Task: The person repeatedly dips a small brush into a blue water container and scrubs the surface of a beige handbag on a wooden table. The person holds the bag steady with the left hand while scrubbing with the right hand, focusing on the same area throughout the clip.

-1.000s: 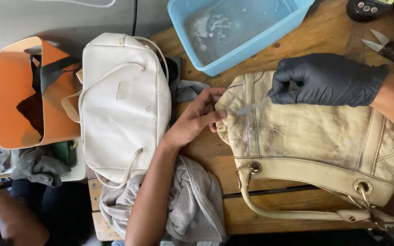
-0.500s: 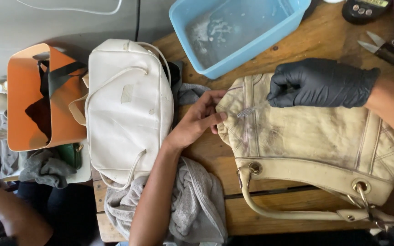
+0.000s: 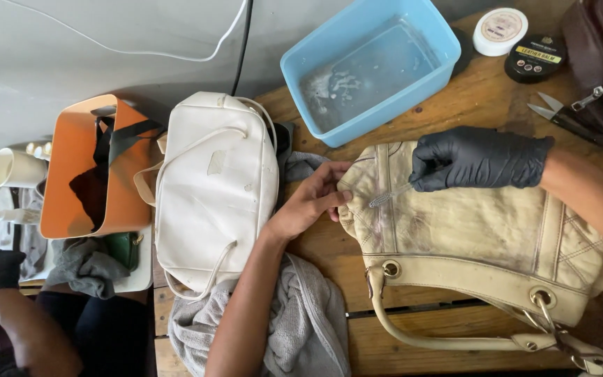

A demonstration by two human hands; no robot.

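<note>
Two hands work on a soiled beige handbag that lies flat on the wooden tabletop, with its strap at the near edge. The right hand, in a black glove, is closed around a small brush and holds its bristles on the bag's upper left corner. The left hand, bare, has its fingers together and presses on the left edge of the bag, just beside the brush. A white handbag lies to the left, partly on a grey towel. Behind the beige bag stands a blue plastic tub with some water in it, and two round tins are near it.
</note>
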